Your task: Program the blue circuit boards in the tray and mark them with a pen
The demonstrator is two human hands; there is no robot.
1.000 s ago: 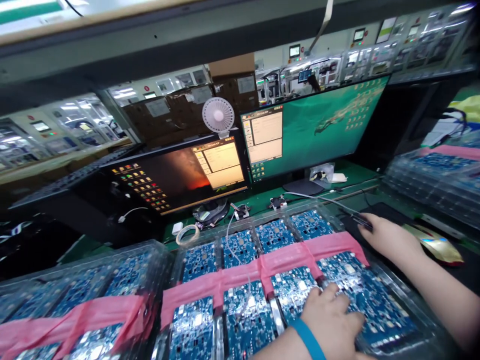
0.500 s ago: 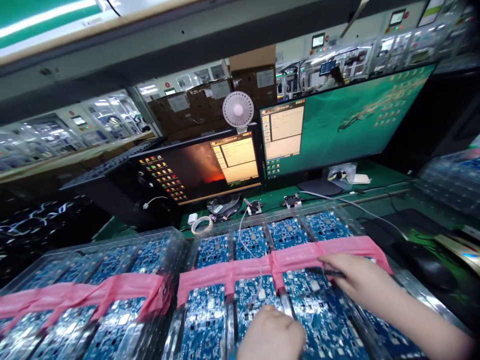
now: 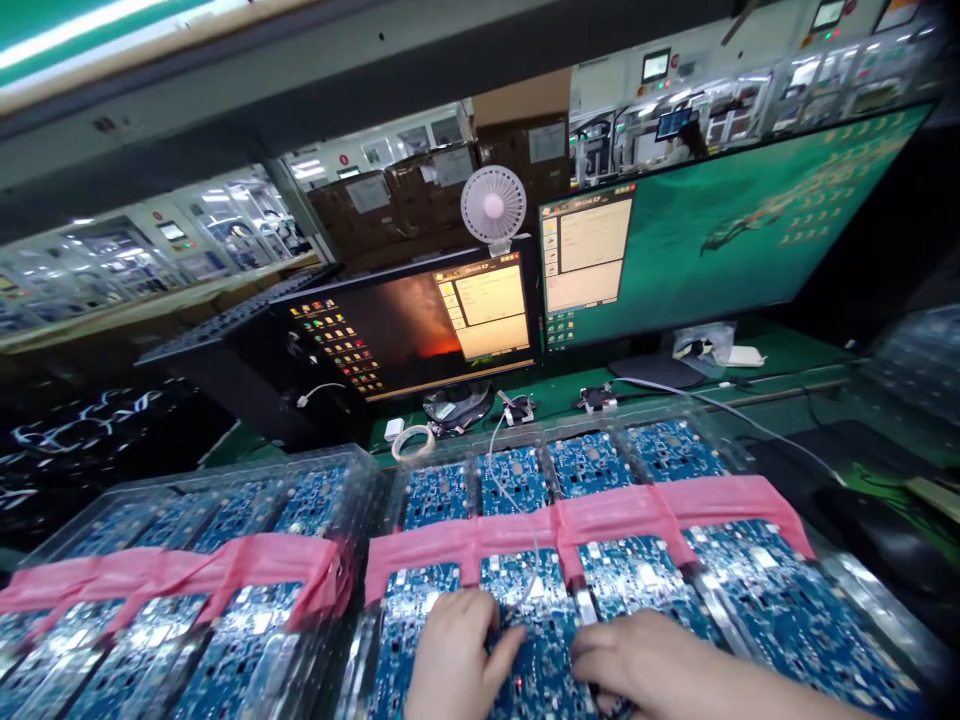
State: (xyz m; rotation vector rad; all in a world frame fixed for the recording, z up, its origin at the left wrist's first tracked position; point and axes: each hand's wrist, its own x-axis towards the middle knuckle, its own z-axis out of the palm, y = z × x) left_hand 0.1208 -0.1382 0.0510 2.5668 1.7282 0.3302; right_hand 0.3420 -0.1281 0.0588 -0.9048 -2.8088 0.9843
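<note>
My left hand (image 3: 457, 655) is low over the blue circuit boards (image 3: 416, 620), fingers curled down and thumb pointing right. A thin pale cable (image 3: 535, 560) runs over the pink tape (image 3: 517, 530) and ends beside its fingers; whatever they grip is hidden. Right of it, my right hand (image 3: 637, 655) is closed low over the boards, with a dark bit of something under its fingertips, too hidden to name. Between the hands a small red light (image 3: 519, 681) glows on a board. The boards lie in a clear plastic tray.
A second taped tray of boards (image 3: 247, 625) stands at left. Behind are two monitors (image 3: 420, 325) (image 3: 750, 230), a small fan (image 3: 493, 205), a tape roll (image 3: 412, 443) and small black-and-white devices (image 3: 517, 408). A black mouse (image 3: 885, 520) lies at right. A person (image 3: 688, 142) is far back.
My right hand has come down and left from the pink tape, where it held a slim black tool. My left hand has moved left, and its thumb now shows. The view has shifted slightly.
</note>
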